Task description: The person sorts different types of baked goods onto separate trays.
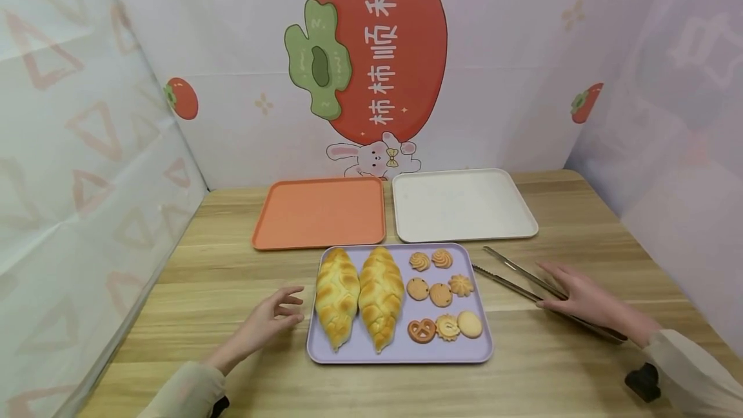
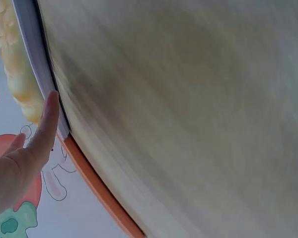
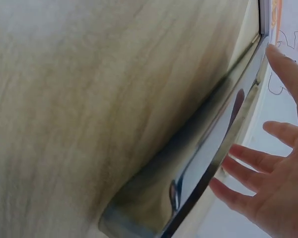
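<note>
A lilac tray point(image 1: 400, 355) lies mid-table with two braided bread loaves point(image 1: 336, 295) on its left side. On its right side sit several cookies point(image 1: 469, 324), among them swirled, round and pretzel-shaped ones. Just left of the tray, my left hand point(image 1: 264, 324) hovers with loosely bent fingers and holds nothing; the left wrist view shows its thumb near the tray edge. Metal tongs point(image 1: 511, 284) lie spread apart to the tray's right. Over them is my right hand point(image 1: 592, 302), its fingers spread beside the tongs' arms point(image 3: 198, 168) without curling round them.
Behind the lilac tray, an orange tray point(image 1: 325, 215) and a white tray point(image 1: 464, 205) lie side by side on the wooden table point(image 1: 215, 263). A printed cloth backdrop point(image 1: 511, 82) rises at the table's rear edge, and cloth also hangs along both sides.
</note>
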The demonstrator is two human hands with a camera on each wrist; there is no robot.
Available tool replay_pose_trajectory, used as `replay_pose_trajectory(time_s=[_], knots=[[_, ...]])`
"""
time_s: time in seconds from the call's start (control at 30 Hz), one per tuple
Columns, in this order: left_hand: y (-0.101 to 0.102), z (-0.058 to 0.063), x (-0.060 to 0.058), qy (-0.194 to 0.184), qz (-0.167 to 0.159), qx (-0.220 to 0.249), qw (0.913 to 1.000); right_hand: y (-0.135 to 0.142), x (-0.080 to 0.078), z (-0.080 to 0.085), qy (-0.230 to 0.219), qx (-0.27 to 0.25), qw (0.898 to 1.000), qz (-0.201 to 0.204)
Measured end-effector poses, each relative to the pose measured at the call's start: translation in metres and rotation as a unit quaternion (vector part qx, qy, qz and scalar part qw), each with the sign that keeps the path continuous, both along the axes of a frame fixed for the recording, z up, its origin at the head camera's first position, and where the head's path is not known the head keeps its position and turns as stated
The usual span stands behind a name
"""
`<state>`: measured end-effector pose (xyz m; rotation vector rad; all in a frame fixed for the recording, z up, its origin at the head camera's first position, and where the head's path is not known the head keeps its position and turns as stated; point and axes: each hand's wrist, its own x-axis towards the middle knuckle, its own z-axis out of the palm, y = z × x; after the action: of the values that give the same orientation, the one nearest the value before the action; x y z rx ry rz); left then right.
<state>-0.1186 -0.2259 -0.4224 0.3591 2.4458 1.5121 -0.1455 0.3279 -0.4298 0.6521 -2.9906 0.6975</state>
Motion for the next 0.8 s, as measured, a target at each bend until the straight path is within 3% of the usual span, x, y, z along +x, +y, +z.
replay_pose_trajectory(time_s=[0.17,0.37,0.8], knots=[[0.005,-0.004,0.003,-0.067,0.020,0.058,0.9958,-0.001,0.002,-0.002,-0.005,-0.004,1.000,-0.014],[0.007,-0.009,0.005,-0.117,0.034,0.082,0.9892,-0.002,0.001,-0.005,-0.006,0.011,1.000,-0.019],[0.017,-0.017,0.004,-0.165,0.038,0.099,0.9806,-0.002,0.000,-0.011,0.046,0.005,0.999,0.005]])
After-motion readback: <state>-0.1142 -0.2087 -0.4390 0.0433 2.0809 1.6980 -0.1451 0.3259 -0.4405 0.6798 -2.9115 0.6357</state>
